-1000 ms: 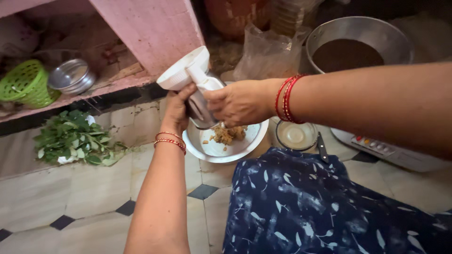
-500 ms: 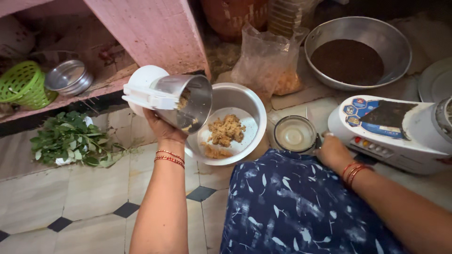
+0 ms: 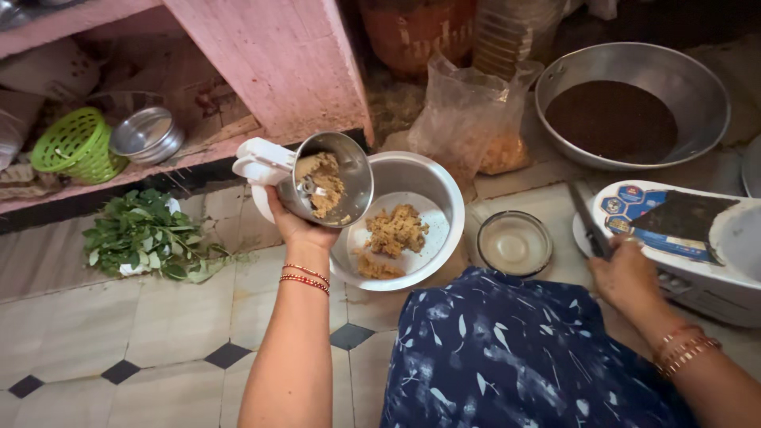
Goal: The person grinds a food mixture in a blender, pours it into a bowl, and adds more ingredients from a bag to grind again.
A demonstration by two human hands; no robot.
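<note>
A: Steel grinder jar [image 3: 325, 178] w/ a white handle, in the left hand [image 3: 295, 226]. Fingers wrapped round it from below, jar tipped on its side, mouth facing the camera.

B: What's in it?

A: Brownish ground paste stuck to the inside & round the blade. More of that paste lies in the steel bowl [image 3: 444, 186] right under & beside the jar, on the tiled floor [image 3: 158, 333].

B: Right hand?

A: Right hand [image 3: 626, 273] is off to the side, well apart from the jar, at the edge of the white mixer base [image 3: 682, 246]. Fingers curled on a dark knife [image 3: 588, 222]; looks like a grip, can't tell how firm.

B: Other stuff nearby?

A: Small glass bowl [image 3: 514, 242] btwn the steel bowl & the mixer base. Big steel pan [image 3: 634, 103] w/ dark seeds behind. Clear plastic bag [image 3: 472, 119] next to it. Bunch of green leaves [image 3: 143, 238] on the floor to the left, green basket [image 3: 75, 147] & a steel dish [image 3: 147, 135] on the low pink shelf [image 3: 277, 63].
</note>
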